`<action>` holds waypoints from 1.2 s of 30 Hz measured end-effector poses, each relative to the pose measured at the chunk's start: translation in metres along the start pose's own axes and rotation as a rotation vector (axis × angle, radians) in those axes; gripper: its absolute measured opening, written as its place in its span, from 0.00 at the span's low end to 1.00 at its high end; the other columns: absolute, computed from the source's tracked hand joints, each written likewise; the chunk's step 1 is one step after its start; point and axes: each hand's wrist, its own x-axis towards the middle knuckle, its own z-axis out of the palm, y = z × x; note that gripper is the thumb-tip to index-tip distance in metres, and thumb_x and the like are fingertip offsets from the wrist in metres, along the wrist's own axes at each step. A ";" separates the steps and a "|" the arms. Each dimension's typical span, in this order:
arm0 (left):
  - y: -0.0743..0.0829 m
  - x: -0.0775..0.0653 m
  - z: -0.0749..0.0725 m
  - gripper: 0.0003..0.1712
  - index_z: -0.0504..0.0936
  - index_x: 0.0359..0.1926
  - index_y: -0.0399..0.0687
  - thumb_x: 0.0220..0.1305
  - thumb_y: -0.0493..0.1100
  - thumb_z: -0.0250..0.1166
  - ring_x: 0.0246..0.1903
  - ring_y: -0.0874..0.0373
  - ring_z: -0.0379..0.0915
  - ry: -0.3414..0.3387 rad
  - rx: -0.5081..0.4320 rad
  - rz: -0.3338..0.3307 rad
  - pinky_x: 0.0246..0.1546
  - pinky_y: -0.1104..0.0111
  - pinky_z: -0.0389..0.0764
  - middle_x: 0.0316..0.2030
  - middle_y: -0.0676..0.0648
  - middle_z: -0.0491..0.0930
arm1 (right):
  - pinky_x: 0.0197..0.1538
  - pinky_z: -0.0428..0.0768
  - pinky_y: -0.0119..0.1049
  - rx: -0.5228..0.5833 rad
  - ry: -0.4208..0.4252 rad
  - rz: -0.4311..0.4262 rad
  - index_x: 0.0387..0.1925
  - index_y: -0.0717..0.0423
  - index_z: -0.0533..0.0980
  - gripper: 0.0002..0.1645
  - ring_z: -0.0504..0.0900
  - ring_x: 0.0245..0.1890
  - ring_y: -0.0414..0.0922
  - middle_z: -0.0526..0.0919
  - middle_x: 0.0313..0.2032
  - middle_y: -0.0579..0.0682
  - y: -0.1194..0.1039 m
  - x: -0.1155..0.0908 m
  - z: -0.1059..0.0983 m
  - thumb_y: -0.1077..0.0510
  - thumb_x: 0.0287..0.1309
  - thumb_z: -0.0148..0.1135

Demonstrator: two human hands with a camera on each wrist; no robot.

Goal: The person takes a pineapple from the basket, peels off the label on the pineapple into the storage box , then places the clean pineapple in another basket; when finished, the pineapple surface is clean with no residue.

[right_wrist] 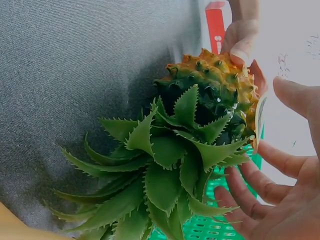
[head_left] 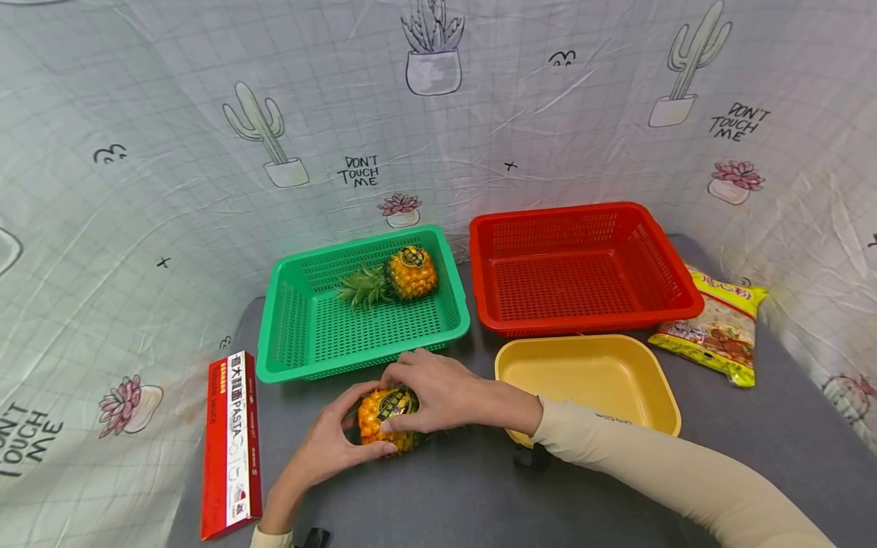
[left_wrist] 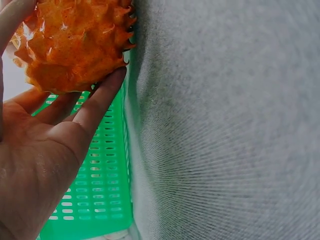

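Observation:
A pineapple (head_left: 375,411) with a dark round label lies on the grey table before the green basket, its leafy crown (right_wrist: 165,175) pointing right. My left hand (head_left: 325,441) holds its orange base end, thumb on the near side and fingers round the far side. Over the label and crown end is my right hand (head_left: 441,392), its fingers spread and loosely bent; the right wrist view shows a gap between its thumb and the fruit. Another pineapple (head_left: 413,274) lies in the green basket (head_left: 366,358), crown to the left.
A red basket (head_left: 555,293) stands at the back right, with a yellow tray (head_left: 589,373) in front of it. Further right lies a yellow food packet (head_left: 719,327). A red and white pasta box (head_left: 231,445) is at the left, close to the patterned curtain (head_left: 164,228).

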 end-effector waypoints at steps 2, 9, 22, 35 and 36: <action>0.001 0.000 0.000 0.49 0.72 0.74 0.65 0.53 0.49 0.86 0.59 0.52 0.77 0.000 -0.003 0.003 0.51 0.59 0.85 0.67 0.55 0.74 | 0.42 0.78 0.33 0.009 0.010 0.010 0.58 0.45 0.83 0.31 0.76 0.46 0.39 0.81 0.48 0.43 0.000 0.000 -0.001 0.31 0.64 0.70; 0.004 0.000 0.001 0.50 0.72 0.74 0.65 0.52 0.50 0.87 0.60 0.52 0.75 0.000 0.000 0.007 0.53 0.59 0.84 0.67 0.56 0.74 | 0.37 0.76 0.31 0.023 0.025 0.037 0.52 0.43 0.85 0.23 0.74 0.37 0.36 0.78 0.39 0.40 0.000 0.000 -0.002 0.35 0.66 0.71; 0.006 0.000 0.002 0.50 0.72 0.74 0.65 0.51 0.50 0.87 0.61 0.53 0.75 0.002 0.020 0.012 0.55 0.59 0.83 0.67 0.56 0.74 | 0.30 0.72 0.29 0.060 0.056 0.041 0.46 0.43 0.86 0.15 0.71 0.28 0.34 0.74 0.32 0.37 0.000 0.000 0.000 0.41 0.66 0.74; 0.005 -0.001 0.003 0.51 0.72 0.74 0.62 0.51 0.49 0.88 0.60 0.53 0.76 0.006 0.010 0.009 0.54 0.59 0.83 0.67 0.54 0.74 | 0.30 0.74 0.28 0.143 0.090 0.040 0.43 0.46 0.86 0.10 0.72 0.25 0.32 0.78 0.31 0.36 0.003 -0.001 0.001 0.47 0.67 0.74; 0.005 -0.001 0.003 0.51 0.72 0.74 0.62 0.51 0.49 0.88 0.60 0.53 0.76 0.006 0.011 0.010 0.54 0.59 0.83 0.67 0.54 0.74 | 0.30 0.74 0.27 0.155 0.097 0.038 0.43 0.46 0.87 0.09 0.72 0.24 0.32 0.79 0.31 0.36 0.003 -0.001 0.001 0.48 0.67 0.74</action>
